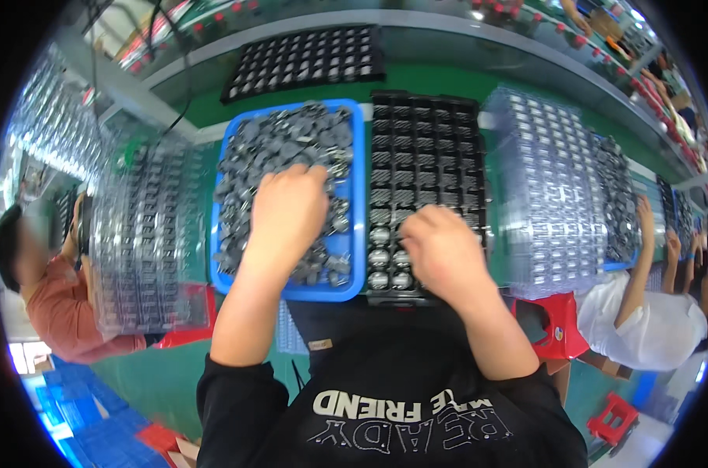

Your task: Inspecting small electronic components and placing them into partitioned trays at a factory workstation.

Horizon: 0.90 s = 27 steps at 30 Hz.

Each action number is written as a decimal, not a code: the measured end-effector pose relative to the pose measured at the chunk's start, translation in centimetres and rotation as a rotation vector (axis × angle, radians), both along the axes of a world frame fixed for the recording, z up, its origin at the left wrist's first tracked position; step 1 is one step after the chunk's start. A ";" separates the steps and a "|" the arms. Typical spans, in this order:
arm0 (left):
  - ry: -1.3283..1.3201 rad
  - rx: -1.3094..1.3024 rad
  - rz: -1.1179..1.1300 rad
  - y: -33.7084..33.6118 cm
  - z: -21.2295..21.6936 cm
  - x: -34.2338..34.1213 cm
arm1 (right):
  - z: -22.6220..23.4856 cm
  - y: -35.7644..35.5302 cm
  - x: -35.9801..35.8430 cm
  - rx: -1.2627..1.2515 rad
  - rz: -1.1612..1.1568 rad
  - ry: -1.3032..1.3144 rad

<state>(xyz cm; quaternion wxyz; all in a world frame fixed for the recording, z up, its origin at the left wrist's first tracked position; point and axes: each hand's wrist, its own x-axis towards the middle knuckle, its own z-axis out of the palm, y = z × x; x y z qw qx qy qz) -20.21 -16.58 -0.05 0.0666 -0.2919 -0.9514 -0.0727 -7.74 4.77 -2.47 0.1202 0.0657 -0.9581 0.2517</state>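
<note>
Head view:
L hand (287,207): palm down in blue bin (358,195), fingers curled into the heap of small grey parts (280,140) (what it grips is hidden)
R hand (440,249): over black compartment tray (424,148), fingertips bunched at a near row, prob. pinching a part, can't tell for sure
Progress: only nearest rows filled w/ shiny parts (386,261); most cells beyond look empty, bin well stocked, so early on
Sides: stacks of clear trays (545,195) on R & L
</note>
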 end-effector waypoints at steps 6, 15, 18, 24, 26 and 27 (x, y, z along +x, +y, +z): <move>-0.117 0.412 0.030 -1.9 1.6 1.1 | 2.2 2.3 1.1 -0.032 0.018 0.024; 0.015 0.320 0.090 -4.3 1.9 1.0 | 5.7 23.0 -2.3 0.043 -0.627 0.050; 0.014 0.366 0.148 -2.9 1.2 0.3 | 2.8 26.8 -3.3 0.194 -0.716 -0.109; -0.484 1.060 0.192 -3.1 2.0 2.2 | 1.0 29.3 -3.4 0.041 -0.695 -0.016; -0.885 1.611 0.029 -2.9 1.4 3.2 | 0.4 30.4 -4.1 -0.082 -0.614 -0.078; -0.991 1.763 -0.104 -2.9 0.8 3.6 | 0.1 30.7 -4.2 -0.082 -0.609 -0.083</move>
